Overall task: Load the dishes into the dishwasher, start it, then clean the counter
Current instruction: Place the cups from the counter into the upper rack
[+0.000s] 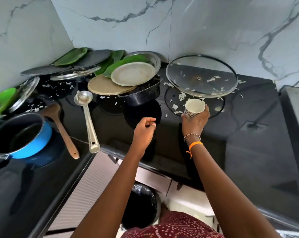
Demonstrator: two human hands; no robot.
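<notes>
Counts, counter (248, 134) view: 2 hands, left (144, 127) and right (196, 120); 1 cup (194, 107); 2 beige plates, upper (133, 73) and lower (102, 85); 1 ladle (87, 115); 1 wooden spoon (59, 126); 1 blue pot (23, 136); 1 black pan (142, 95); 1 large glass lid (201, 75). Green leaf plates approx. 4, partly hidden, so count uncertain.

White marble-veined walls (119, 23) above a black corner counter (248, 134).
</notes>
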